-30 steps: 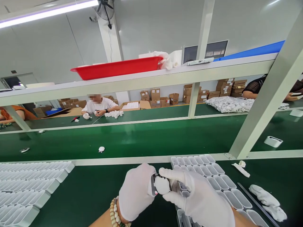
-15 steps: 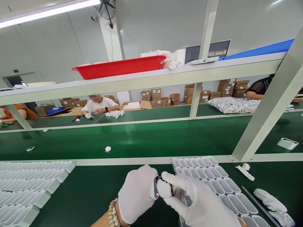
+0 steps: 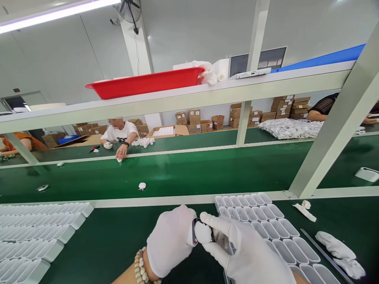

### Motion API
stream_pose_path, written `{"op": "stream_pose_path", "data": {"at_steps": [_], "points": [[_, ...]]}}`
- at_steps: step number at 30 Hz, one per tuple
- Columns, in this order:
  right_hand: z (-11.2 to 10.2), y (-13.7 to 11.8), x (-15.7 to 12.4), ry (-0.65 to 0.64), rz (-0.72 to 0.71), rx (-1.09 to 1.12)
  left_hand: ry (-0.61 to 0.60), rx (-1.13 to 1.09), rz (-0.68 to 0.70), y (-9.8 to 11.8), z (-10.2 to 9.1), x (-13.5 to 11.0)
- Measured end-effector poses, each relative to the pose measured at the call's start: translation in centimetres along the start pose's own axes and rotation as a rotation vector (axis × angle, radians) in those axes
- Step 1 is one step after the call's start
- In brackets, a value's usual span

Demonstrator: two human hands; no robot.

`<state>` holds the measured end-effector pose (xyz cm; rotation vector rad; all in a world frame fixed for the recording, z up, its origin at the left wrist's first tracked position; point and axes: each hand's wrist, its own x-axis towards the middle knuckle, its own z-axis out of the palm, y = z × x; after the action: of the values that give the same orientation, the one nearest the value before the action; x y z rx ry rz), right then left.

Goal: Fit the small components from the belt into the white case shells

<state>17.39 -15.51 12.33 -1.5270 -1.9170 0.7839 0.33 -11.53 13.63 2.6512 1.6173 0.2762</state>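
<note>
Both of my hands wear white gloves and meet above the dark green worktop (image 3: 118, 244). My left hand (image 3: 171, 240) is closed around a white casing (image 3: 192, 236) whose grey open end faces right; most of it is hidden by the glove. Between thumb and forefinger, my right hand (image 3: 245, 250) pinches a round white part with a black edge (image 3: 203, 233). That part is up against the casing's open end; whether it sits inside, I cannot tell. Beneath and beyond my right hand stand rows of open white casings (image 3: 284, 252).
More white casings (image 3: 38, 252) stand in rows at left. Past the rail, a green belt (image 3: 183, 169) carries a few small parts (image 3: 142, 186). A slanted post (image 3: 328, 118), a metal strip (image 3: 322, 252) and crumpled white gloves (image 3: 337, 246) are at right. A co-worker (image 3: 121, 134) sits opposite.
My hands keep nearly the same pose and hold. The small parts on the belt have shifted right. Across from me, the co-worker's hand has reached down to the belt's far edge.
</note>
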Motion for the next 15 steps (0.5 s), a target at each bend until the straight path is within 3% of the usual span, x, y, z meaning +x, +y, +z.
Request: {"op": "stream_pose_path", "data": {"at_steps": [11,15], "points": [[0.12,0.01,0.41,-0.038,0.005,0.245,0.036,-0.084,-0.011,-0.09,0.03,-0.11],[-0.08,-0.3,0.33,-0.048,0.021,0.221,0.039,-0.092,-0.018,-0.06,0.05,-0.39]]}}
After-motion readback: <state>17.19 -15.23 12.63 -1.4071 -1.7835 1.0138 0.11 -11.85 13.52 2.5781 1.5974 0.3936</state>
